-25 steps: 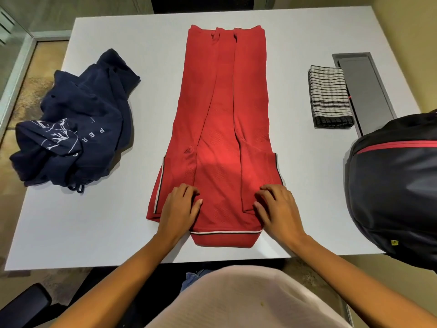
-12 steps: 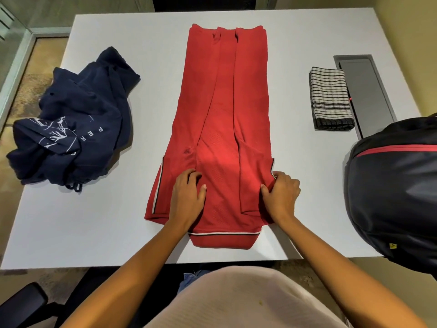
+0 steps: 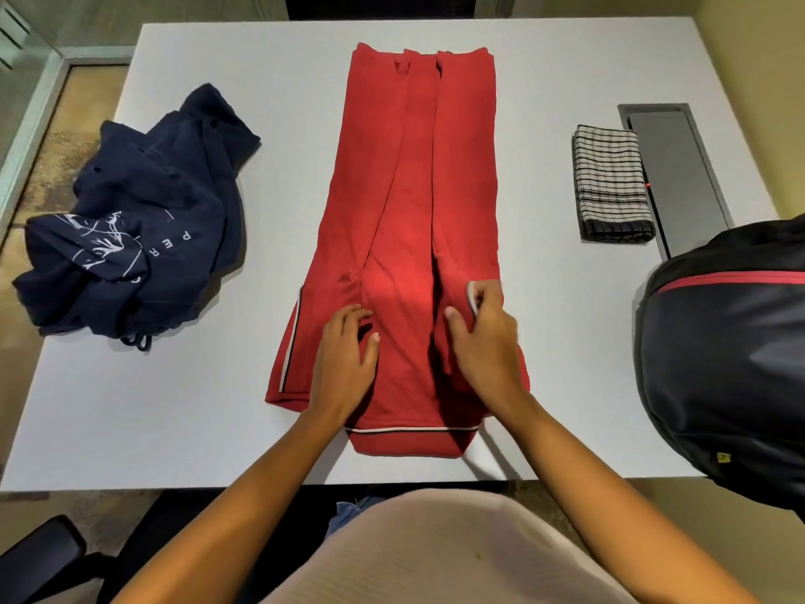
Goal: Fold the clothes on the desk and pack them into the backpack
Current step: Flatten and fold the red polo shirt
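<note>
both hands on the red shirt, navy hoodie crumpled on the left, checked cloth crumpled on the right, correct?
Not quite. The head view shows the checked cloth folded into a neat rectangle, not crumpled. The rest holds: left hand and right hand are on the red shirt, and the navy hoodie lies crumpled on the left.

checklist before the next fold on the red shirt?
1. Left hand flat on red shirt, pinning it: ok.
2. Right hand pinches its right edge: ok.
3. Its left edge tucked flush: not ok, flares out at the near end.
4. Navy top folded: not ok, crumpled.
5. Checked cloth folded: ok.
6. Backpack open: cannot tell, no opening in view.
</note>
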The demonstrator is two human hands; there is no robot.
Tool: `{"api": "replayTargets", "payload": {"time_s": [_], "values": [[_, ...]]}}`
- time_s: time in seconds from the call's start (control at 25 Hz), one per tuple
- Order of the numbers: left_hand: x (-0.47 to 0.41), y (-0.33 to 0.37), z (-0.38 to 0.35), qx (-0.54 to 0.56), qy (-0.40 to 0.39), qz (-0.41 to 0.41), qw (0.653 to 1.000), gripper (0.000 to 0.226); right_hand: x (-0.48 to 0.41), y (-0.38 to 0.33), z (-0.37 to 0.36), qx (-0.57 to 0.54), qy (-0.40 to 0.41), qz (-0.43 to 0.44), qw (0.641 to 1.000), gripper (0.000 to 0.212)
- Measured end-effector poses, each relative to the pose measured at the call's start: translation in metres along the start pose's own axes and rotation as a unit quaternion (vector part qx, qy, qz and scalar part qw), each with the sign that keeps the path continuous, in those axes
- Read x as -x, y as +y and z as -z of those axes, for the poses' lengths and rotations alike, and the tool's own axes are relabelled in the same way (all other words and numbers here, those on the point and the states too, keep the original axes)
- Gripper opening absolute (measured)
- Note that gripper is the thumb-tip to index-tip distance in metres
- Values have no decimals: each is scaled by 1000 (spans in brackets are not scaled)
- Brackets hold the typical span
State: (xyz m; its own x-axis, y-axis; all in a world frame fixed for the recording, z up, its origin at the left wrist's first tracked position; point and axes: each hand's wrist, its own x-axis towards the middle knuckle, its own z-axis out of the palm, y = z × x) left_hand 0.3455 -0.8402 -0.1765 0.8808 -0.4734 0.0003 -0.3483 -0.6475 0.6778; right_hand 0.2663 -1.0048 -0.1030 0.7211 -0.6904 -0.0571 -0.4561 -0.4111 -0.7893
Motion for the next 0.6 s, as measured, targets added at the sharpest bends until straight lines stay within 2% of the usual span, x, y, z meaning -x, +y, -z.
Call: {"api": "replayTargets", "payload": {"time_s": [0.12,0.2,0.32,0.44,0.6], "values": [[-3,6,3,88,56,32,994,29,-1,-21,-23,-153,-112,-34,981,33],[-4,6,4,148,116,86,978,30,-5,-29,-37,-203,-162,-44,965,41],[-2,4,8,163,140,101,972,31,-11,-20,-45,-128,-192,7,973,56],[2,7,6,122,80,44,988,33,-9,12,-36,-8,-178,-30,984,65],[11,16,-5,-11,1,-56,998,37,0,46,-18,25,-128,-42,991,66]]}}
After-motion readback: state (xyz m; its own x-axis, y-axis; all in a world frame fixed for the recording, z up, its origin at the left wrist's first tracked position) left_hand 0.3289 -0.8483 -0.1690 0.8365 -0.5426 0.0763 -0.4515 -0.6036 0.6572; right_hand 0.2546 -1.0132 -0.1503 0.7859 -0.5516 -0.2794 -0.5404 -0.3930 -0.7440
